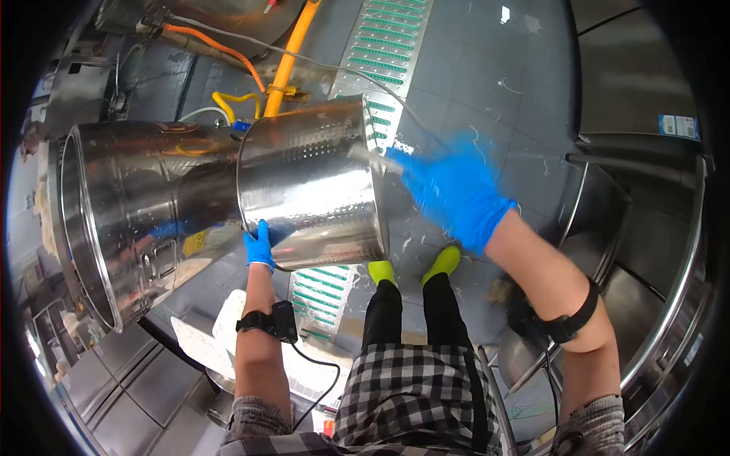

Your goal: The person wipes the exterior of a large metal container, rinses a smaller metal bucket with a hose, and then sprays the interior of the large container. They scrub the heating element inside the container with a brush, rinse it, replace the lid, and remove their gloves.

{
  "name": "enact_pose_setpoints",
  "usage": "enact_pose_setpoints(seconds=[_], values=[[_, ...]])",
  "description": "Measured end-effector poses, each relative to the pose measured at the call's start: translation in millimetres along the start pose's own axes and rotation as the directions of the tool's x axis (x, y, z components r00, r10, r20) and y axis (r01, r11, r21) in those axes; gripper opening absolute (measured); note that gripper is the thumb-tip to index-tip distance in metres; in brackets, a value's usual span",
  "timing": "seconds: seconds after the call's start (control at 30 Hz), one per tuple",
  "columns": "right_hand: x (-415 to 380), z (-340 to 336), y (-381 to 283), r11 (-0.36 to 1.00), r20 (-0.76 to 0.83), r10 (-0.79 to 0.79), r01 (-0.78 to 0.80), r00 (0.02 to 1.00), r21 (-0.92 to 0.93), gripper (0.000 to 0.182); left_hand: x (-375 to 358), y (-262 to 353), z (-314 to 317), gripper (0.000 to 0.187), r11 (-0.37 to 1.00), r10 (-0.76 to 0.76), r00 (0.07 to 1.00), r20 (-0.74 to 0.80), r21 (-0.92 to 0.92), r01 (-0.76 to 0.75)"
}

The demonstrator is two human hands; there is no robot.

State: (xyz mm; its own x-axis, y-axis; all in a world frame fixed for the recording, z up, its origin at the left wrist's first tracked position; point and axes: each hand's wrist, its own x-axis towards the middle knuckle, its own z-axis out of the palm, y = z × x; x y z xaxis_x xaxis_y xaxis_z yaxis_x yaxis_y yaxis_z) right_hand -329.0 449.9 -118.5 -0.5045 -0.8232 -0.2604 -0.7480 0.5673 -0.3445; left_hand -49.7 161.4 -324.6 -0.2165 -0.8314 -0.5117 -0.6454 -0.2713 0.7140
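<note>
My left hand (260, 247) held the edge of the shiny pot (315, 190) with little holes, which was between the big tub (129, 205) and my right hand (456, 190). My right hand was blurry near a thin gray thing (372, 157), so I could not tell its grip.

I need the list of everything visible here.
Large vessel: one, silver, left
Perforated drum: one, silver, centre
Thick pipe: one, yellow-orange, upper centre
Thin hose: one, orange, upper left
Drain grate: one, silver-green, floor
Label: one, blue-white, far right
Thin tool: one, pale, blurred, in right hand
Straps: two, black, forearms
Boots: two, lime, lower centre
Left hand: one, blue-gloved, touching drum
Right hand: one, blue-gloved, right of drum
</note>
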Motion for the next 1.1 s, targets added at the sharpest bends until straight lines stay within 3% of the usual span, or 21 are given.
enact_pose_setpoints(seconds=[0.07,0.13,0.17,0.23,0.37,0.43,0.57,0.63,0.67,0.73,0.87,0.97,1.03,1.07,1.1], values=[[-10,10,-4,0.996,0.036,-0.035,0.031,0.999,0.087,0.041,9,-8,-4,0.055,1.0,-0.014,0.999,0.029,0.012,0.014],[-20,20,3,0.948,0.057,0.204,-0.212,0.977,0.239,0.036,13,-11,-5,0.056,0.999,-0.022,1.0,0.018,0.028,0.022],[-23,29,10,0.945,0.058,0.212,-0.22,0.975,0.24,0.036,11,-9,-3,0.057,0.999,-0.027,1.0,-0.002,0.037,0.027],[-27,55,31,0.693,0.116,0.463,-0.441,0.878,0.571,0.033,3,3,-1,0.059,0.998,-0.013,1.0,0.006,0.062,0.013],[-46,99,39,0.648,0.103,0.418,-0.375,0.903,0.663,0.033,7,-1,-5,0.062,0.996,0.023,0.999,0.046,0.088,-0.027],[-56,105,36,0.52,0.193,0.437,-0.422,0.879,0.743,0.033,10,-7,-7,0.061,0.994,0.017,1.0,0.013,0.107,-0.019],[-91,133,21,0.517,0.16,0.437,-0.393,0.885,0.76,0.034,0,3,-2,0.059,0.994,0.001,1.0,-0.004,0.108,-0.001],[-111,136,10,0.663,0.09,0.355,-0.319,0.93,0.678,0.035,4,-1,-4,0.059,0.991,0.02,1.0,-0.019,0.135,-0.017],[-120,138,6,0.662,0.091,0.356,-0.32,0.93,0.678,0.035,5,-1,-4,0.059,0.987,0.04,0.999,-0.034,0.16,-0.034],[-139,142,2,0.619,0.303,0.387,-0.489,0.871,0.614,0.035,4,1,-5,0.058,0.992,0.04,0.999,-0.007,0.118,-0.039],[-172,176,11,0.707,0.258,0.406,-0.48,0.877,0.52,0.036,12,4,-7,0.05,0.993,0.025,0.999,0.026,0.116,-0.028],[-193,183,20,0.668,0.366,0.44,-0.571,0.82,0.477,0.036,11,22,-9,0.041,0.992,0.027,0.992,0.126,0.118,-0.042],[-203,178,30,0.483,0.49,0.501,-0.701,0.713,0.525,0.032,14,34,-10,0.033,0.988,0.032,0.989,0.148,0.147,-0.053],[-208,177,35,0.49,0.487,0.503,-0.699,0.715,0.521,0.032,21,38,-14,0.03,0.996,-0.056,0.965,0.256,0.079,0.037],[-213,177,38,0.332,0.439,0.594,-0.703,0.674,0.63,0.03,28,38,-16,0.028,0.991,-0.132,0.922,0.365,0.02,0.133]])
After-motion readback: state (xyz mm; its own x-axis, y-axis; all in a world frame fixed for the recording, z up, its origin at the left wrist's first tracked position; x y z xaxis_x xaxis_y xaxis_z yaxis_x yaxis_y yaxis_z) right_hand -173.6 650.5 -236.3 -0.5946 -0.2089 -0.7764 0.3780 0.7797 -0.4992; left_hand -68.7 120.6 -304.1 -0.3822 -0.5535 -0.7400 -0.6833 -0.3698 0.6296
